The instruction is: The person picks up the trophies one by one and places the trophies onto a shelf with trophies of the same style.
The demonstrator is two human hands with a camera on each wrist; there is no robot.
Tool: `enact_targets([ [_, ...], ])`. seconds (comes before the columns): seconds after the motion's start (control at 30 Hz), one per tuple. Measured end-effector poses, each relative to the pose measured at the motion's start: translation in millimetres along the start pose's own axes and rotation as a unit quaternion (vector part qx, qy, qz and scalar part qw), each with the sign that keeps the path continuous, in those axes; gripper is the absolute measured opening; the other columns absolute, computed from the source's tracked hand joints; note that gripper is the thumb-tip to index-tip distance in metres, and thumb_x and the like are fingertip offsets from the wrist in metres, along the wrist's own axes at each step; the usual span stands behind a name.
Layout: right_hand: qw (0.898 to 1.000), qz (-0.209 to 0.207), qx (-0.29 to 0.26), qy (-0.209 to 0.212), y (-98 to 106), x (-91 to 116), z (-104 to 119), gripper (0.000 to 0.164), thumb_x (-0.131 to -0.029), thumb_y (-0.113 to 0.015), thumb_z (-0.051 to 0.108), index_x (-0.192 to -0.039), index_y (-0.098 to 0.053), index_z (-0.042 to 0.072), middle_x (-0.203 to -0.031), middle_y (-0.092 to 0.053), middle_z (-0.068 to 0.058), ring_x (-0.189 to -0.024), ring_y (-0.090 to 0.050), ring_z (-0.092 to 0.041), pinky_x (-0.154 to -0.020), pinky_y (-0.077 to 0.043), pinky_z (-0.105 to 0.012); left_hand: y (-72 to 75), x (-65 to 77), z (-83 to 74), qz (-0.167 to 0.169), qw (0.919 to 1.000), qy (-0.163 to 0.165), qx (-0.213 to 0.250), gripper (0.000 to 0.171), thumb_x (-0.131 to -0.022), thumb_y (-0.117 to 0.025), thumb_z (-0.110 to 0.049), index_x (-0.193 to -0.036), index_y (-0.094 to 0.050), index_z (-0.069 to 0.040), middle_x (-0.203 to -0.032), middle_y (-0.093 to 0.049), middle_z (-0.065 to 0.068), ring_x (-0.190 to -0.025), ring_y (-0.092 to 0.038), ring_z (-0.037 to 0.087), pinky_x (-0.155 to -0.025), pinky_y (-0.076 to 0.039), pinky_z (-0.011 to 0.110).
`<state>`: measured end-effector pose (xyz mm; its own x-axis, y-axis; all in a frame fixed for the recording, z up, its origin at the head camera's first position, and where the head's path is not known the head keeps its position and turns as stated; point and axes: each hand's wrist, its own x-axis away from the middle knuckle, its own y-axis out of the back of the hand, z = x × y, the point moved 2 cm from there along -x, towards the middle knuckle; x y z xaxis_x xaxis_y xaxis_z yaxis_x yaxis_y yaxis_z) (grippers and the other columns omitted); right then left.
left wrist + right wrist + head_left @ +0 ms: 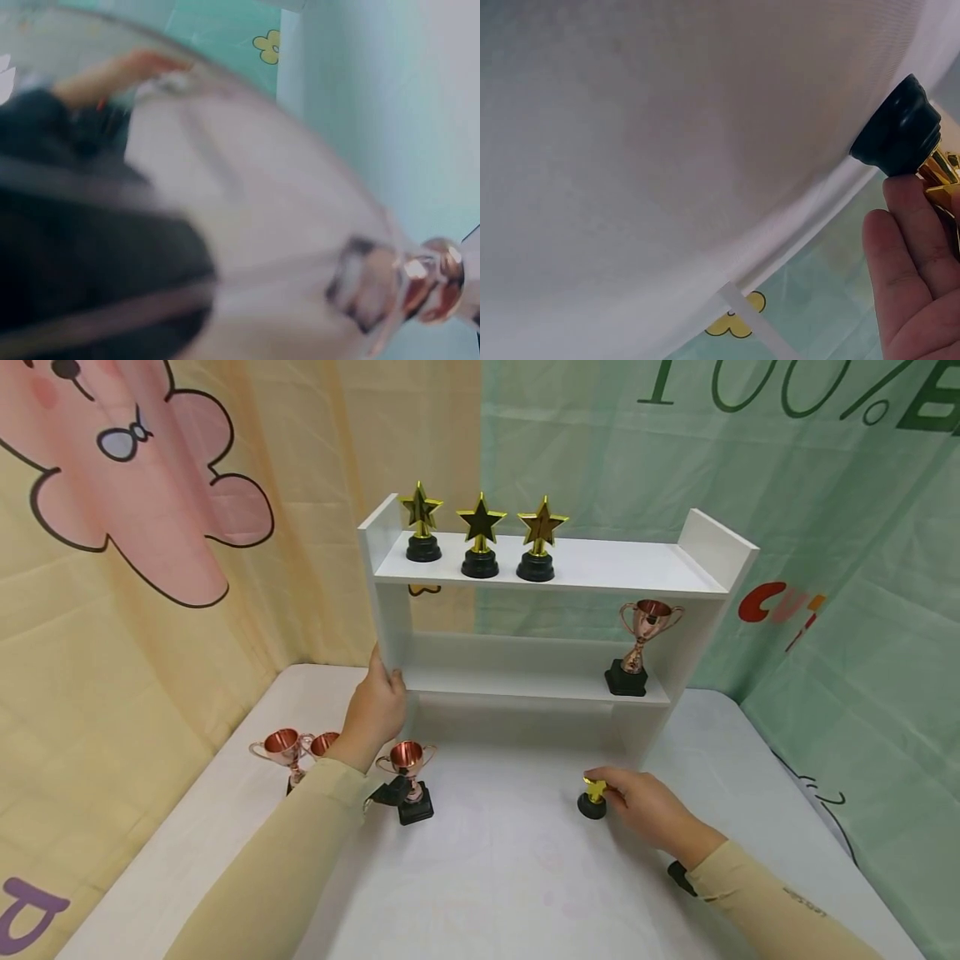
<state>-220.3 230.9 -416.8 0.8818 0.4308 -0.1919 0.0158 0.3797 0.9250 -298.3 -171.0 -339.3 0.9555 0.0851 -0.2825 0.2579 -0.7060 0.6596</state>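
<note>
My left hand (377,703) grips the left side panel of a white shelf unit (540,685), thumb at its front edge, other fingers mostly hidden. With my right hand (651,806) I pinch the upper part of a gold star trophy (592,799), its black base (900,127) downward, at the table. In the right wrist view the fingers (911,247) lie against its gold stem. A copper cup trophy (408,777) stands beside my left wrist; a blurred shiny copper cup (285,180) fills much of the left wrist view.
Three gold star trophies (480,535) line the top shelf's left half. A copper cup trophy (633,647) stands at the middle shelf's right end. More copper cups (283,747) are left of my forearm. Printed curtains (600,460) hang behind the white table (480,877).
</note>
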Motion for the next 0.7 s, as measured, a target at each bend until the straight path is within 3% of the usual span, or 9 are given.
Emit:
enact_targets([
  [0.7,1.0,0.0,0.002,-0.013,-1.0,-0.2,1.5,0.035,-0.098,-0.066,-0.004,-0.129,-0.071,0.011,-0.125,-0.077,-0.008,-0.11,-0.075,-0.029,-0.092,-0.061,-0.047,-0.4,0.3,0.0,-0.002,1.0,-0.003,0.004,0.063,-0.114,-0.032,-0.029,-0.169,-0.007,-0.016,-0.152,-0.051,0.034,-0.13,-0.06,0.054,-0.108,-0.046,0.069],
])
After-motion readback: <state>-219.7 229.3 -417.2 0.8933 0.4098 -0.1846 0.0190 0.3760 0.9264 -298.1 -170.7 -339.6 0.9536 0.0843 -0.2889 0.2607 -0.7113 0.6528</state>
